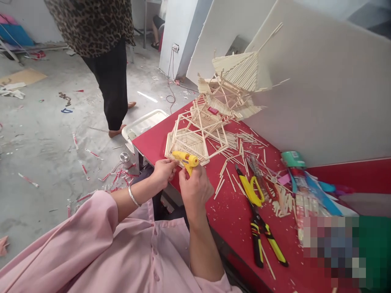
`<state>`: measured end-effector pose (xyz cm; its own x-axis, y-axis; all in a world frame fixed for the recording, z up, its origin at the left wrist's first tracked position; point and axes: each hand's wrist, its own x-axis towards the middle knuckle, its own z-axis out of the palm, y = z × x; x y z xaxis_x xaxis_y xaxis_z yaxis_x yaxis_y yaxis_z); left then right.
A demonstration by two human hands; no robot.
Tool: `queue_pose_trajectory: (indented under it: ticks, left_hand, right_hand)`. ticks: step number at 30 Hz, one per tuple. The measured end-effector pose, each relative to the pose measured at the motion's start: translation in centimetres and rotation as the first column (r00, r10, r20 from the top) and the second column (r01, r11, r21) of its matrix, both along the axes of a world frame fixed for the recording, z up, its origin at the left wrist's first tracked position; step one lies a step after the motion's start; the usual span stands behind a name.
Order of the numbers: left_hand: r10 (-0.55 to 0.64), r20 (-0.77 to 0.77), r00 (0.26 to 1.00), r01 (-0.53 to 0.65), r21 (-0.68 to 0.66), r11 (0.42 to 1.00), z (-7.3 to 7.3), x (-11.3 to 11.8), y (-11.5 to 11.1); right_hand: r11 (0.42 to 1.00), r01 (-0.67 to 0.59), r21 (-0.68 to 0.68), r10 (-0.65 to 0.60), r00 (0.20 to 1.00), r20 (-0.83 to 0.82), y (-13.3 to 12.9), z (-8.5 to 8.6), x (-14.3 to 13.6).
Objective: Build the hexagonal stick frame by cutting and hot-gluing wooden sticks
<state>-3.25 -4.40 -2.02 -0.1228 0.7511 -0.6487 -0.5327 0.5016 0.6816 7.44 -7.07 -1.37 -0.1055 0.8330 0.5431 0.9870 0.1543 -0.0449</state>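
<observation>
My right hand is wrapped round a yellow glue gun, whose nozzle points left toward my other hand. Close to that nozzle, my left hand is pinched shut; whatever lies between its fingertips is too small to make out. Just beyond both hands stands a wooden-stick frame with an open lattice and a slatted base, at the edge of the red table. Behind it rises a tiered stick tower with slatted roofs.
Loose sticks are scattered over the table. Pliers with yellow-black handles and yellow-handled scissors lie to the right, near a green tape roll. A person in black trousers stands beyond a white tray. Litter covers the floor.
</observation>
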Motion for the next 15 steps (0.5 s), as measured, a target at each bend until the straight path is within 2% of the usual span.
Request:
queue_pose_trajectory:
  ticks: [10,15]
  left_hand:
    - [-0.002,0.028,1.000,0.002,0.017,1.000,-0.17,0.12,0.19]
    - [-0.004,0.029,1.000,0.003,0.010,1.000,-0.06,0.18,0.32]
  right_hand:
    - [0.999,0.029,0.041,-0.031,0.998,0.051,-0.08,-0.02,-0.24]
    - [1.000,0.021,0.004,-0.021,0.999,0.047,-0.01,-0.14,-0.12]
